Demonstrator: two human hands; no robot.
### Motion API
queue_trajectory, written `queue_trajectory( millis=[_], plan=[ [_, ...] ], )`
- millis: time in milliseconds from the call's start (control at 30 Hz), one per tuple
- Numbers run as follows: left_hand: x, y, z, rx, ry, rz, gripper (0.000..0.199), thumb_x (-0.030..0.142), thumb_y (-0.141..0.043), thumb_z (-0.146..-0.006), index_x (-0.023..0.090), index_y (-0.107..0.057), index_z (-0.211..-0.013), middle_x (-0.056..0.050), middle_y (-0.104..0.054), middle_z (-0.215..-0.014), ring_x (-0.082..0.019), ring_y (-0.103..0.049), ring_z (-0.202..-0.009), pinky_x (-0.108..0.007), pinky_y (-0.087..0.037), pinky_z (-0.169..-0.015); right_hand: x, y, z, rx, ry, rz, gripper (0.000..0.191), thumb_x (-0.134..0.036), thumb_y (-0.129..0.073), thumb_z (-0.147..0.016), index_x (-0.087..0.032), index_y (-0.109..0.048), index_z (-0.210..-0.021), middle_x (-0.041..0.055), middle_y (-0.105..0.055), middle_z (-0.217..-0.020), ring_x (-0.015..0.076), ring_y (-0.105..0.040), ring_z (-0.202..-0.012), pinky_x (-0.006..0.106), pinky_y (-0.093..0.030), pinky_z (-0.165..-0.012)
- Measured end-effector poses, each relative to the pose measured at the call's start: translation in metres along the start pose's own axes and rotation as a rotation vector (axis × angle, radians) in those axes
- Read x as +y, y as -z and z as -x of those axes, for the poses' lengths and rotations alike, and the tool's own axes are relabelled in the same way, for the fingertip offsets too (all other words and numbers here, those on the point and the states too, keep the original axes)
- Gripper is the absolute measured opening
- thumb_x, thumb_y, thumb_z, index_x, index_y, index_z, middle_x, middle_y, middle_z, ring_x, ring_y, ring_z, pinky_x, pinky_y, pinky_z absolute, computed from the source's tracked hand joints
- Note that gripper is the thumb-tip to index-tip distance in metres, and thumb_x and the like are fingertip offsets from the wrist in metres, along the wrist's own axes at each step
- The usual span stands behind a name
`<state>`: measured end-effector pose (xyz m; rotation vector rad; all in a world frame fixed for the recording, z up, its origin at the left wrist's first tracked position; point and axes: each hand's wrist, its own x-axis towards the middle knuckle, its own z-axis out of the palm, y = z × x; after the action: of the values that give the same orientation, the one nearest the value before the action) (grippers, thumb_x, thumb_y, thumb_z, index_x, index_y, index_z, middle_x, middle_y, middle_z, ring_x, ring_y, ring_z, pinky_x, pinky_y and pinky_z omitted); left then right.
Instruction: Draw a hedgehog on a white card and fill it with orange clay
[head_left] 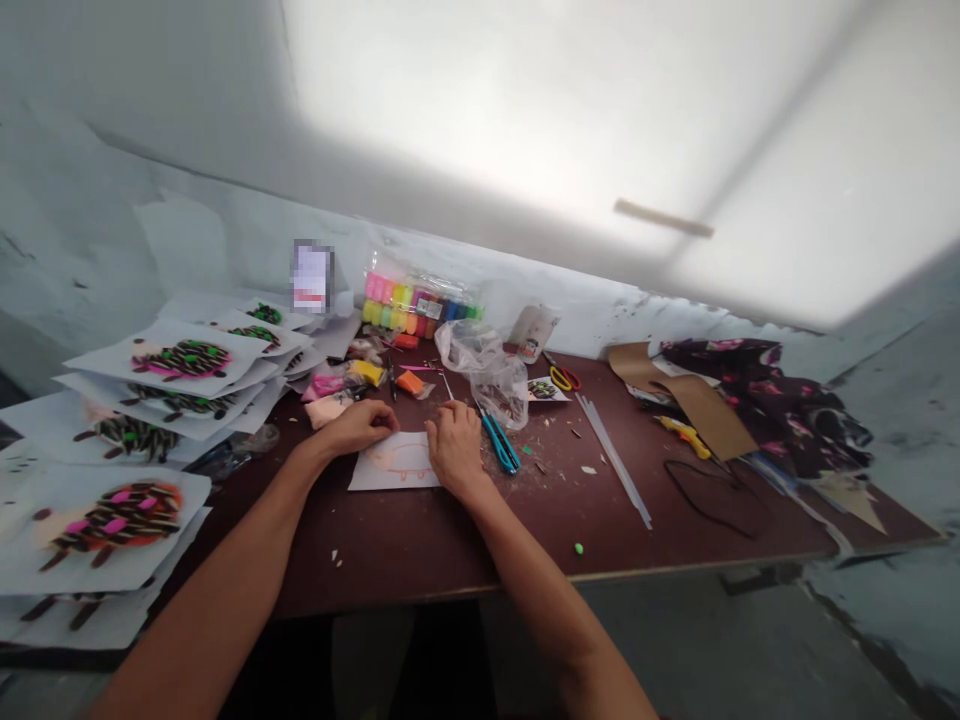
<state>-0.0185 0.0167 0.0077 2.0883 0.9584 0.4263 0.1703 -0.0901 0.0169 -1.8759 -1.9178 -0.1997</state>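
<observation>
A white paper (390, 478) with a faint orange animal outline lies on the dark red table. Pale clay covers the left end of the outline. My left hand (364, 424) is at the paper's upper left edge, its fingers bent together; whatever they may hold is too small to make out. Over the paper's right part rests my right hand (455, 445), fingers curled down, with the fingertips' contact hard to see. Teal-handled scissors (500, 445) lie just right of that hand. Packets of orange clay (410, 383), yellow clay (367, 372) and pale clay (327, 410) sit behind the hands.
Stacked animal pictures (180, 362) fill the left side. A clay set (420, 308), plastic bag (499, 380) and can (534, 332) stand along the wall. To the right are glue sticks (615, 460), a yellow glue gun (685, 436), a black cord (705, 515) and patterned cloth (780, 400).
</observation>
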Motion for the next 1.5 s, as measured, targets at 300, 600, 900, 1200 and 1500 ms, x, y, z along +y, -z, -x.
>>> queue_trajectory(
  millis=[300,600,900,1200,1500],
  plan=[
    [-0.002,-0.001,-0.001,0.005,-0.007,-0.019,0.024,0.03,-0.057,-0.063,0.019,-0.072,-0.078,-0.005,-0.074,-0.084,-0.022,-0.065,-0.079,-0.029,-0.051,-0.071,0.002,-0.003,0.0,0.011,-0.002,-0.002,0.03,-0.029,-0.055,-0.099,-0.012,-0.063,-0.122,0.0194,-0.058,-0.132,0.0287,-0.05,-0.122,0.045,-0.039,-0.104],
    [-0.003,-0.001,-0.001,-0.001,0.003,-0.015,0.024,0.028,-0.056,-0.063,0.019,-0.073,-0.078,-0.005,-0.074,-0.084,-0.022,-0.065,-0.079,-0.028,-0.051,-0.071,0.016,-0.008,-0.004,0.05,-0.083,0.06,0.036,-0.035,-0.053,-0.099,-0.008,-0.063,-0.122,0.0279,-0.048,-0.147,0.0352,-0.046,-0.134,0.052,-0.037,-0.107],
    [0.0,-0.002,0.001,0.017,0.004,-0.014,0.023,0.025,-0.056,-0.064,0.018,-0.073,-0.077,-0.005,-0.073,-0.081,-0.021,-0.065,-0.077,-0.027,-0.05,-0.067,0.035,-0.008,-0.01,0.047,-0.25,0.099,0.042,-0.035,-0.051,-0.099,-0.004,-0.062,-0.125,0.0324,-0.046,-0.149,0.0403,-0.047,-0.134,0.057,-0.035,-0.107],
    [0.0,-0.005,-0.002,0.029,0.024,-0.009,0.024,0.023,-0.054,-0.065,0.017,-0.074,-0.078,-0.004,-0.073,-0.08,-0.02,-0.064,-0.075,-0.026,-0.049,-0.067,0.046,-0.013,-0.016,0.055,-0.269,0.107,0.04,-0.036,-0.047,-0.1,-0.007,-0.066,-0.12,0.0284,-0.053,-0.144,0.038,-0.048,-0.132,0.054,-0.034,-0.106],
    [-0.003,-0.009,-0.003,0.034,-0.023,-0.057,0.023,0.019,-0.053,-0.07,0.016,-0.074,-0.078,-0.005,-0.071,-0.079,-0.018,-0.061,-0.072,-0.026,-0.044,-0.065,0.041,-0.015,-0.03,0.017,-0.241,0.081,0.039,-0.035,-0.046,-0.101,-0.008,-0.064,-0.124,0.0229,-0.063,-0.13,0.0322,-0.055,-0.122,0.045,-0.036,-0.103]
  ],
)
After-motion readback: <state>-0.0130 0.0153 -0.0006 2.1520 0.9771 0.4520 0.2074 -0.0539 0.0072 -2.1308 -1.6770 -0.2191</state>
